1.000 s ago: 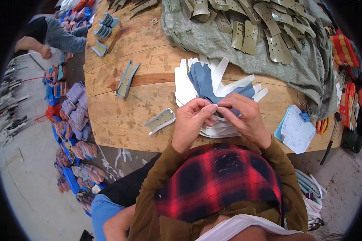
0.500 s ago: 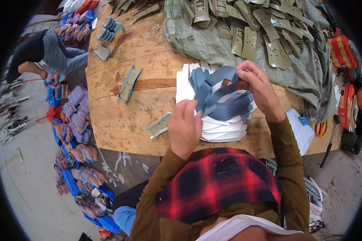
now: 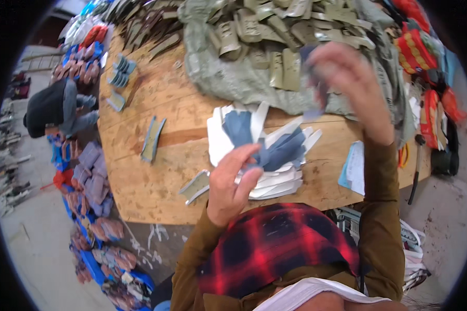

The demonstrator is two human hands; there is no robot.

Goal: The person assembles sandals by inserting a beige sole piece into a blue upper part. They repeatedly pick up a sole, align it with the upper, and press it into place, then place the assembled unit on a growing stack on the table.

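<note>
While left hand (image 3: 232,184) curved open nearest | blue strips (image 3: 285,149) fanned lengthwise beyond it | right hand (image 3: 350,80), farther, gripped blurred dark strip (image 3: 320,95)

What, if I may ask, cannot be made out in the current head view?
Head view, blurred: the right hand and the dark piece by it, so the grip is unclear.
Head view, hidden: part of the white strips, behind the left hand.
Head view, hidden: the right side of the paper, behind the right sleeve.
Head view, cut off by the top edge: the heap of olive pieces.
</note>
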